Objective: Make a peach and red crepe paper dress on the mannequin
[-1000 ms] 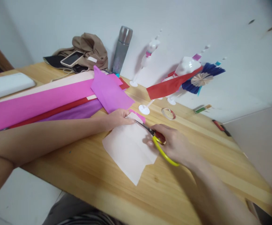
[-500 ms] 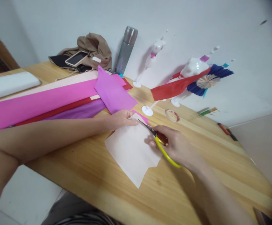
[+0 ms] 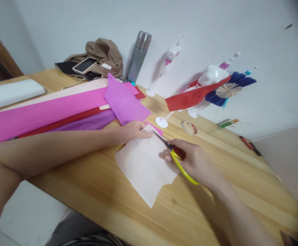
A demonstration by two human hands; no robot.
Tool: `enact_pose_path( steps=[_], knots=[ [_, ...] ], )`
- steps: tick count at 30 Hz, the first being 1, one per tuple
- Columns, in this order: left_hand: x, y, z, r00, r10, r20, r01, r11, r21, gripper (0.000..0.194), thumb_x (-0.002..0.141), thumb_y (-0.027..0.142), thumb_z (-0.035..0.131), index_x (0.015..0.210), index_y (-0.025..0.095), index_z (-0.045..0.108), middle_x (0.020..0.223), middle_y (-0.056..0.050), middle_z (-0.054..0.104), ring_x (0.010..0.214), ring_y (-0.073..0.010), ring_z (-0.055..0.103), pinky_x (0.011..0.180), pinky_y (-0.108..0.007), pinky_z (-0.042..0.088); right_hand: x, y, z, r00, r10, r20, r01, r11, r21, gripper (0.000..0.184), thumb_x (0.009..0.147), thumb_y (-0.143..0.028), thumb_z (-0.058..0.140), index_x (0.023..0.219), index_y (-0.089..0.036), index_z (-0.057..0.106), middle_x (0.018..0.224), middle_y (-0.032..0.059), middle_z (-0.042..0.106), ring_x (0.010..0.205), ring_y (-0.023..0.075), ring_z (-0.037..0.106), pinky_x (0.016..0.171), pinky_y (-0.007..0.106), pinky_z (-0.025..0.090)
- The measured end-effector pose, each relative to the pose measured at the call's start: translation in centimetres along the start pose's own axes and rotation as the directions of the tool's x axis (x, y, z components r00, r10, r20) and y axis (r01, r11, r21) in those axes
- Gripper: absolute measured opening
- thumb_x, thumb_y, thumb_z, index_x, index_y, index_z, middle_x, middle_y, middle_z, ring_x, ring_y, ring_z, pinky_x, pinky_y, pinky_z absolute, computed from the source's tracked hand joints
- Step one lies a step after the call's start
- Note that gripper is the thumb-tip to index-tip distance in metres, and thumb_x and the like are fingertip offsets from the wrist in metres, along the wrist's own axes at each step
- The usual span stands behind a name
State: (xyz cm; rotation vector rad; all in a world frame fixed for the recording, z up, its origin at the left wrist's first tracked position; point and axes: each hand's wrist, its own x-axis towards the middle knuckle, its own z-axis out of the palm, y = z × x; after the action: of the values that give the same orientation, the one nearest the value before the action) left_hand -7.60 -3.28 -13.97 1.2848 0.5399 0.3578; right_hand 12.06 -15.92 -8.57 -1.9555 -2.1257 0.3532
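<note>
My left hand (image 3: 135, 130) pinches the top edge of a pale pink sheet of paper (image 3: 145, 164) between thumb and fingers. The sheet hangs at a slant over the wooden table, with a notch in its lower right edge. Yellow-handled scissors (image 3: 181, 165) are gripped in my right hand (image 3: 192, 159). Their narrow blades lie along the paper's upper edge, the tips close to my left thumb. Just behind that edge shows a bright pink paper piece (image 3: 156, 128). Part of the right fingers is hidden behind the handles.
Magenta paper (image 3: 48, 107) and a purple sheet (image 3: 125, 102) lie to the left. Behind stand a grey flask (image 3: 138, 58), brown cloth (image 3: 105, 54) with a phone (image 3: 85, 65), and white stands, one with a blue paper fan (image 3: 241, 80). A tape roll (image 3: 189, 127) lies right of centre.
The view has shifted very slightly. Both hands, the scissors and the pale paper stay nearly where they were, the blades still at the upper edge.
</note>
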Motion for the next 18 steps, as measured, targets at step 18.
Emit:
enact_pose_path(
  steps=[18],
  knots=[
    [-0.1,0.4,0.2,1.000,-0.003,-0.019,0.002,0.999,-0.041,0.028,0.070,0.036,0.079,0.077,0.010,0.071,0.068,-0.007,0.072,0.056,-0.0153,0.065,0.051,-0.023,0.046,-0.1,1.0,0.4,1.000,-0.019,-0.020,0.018,1.000,-0.004,0.038,0.087,-0.054,0.057,0.095,-0.021,0.073,0.060,0.0008,0.060,0.050,0.0144,0.050,0.050,0.027,0.034]
  ],
)
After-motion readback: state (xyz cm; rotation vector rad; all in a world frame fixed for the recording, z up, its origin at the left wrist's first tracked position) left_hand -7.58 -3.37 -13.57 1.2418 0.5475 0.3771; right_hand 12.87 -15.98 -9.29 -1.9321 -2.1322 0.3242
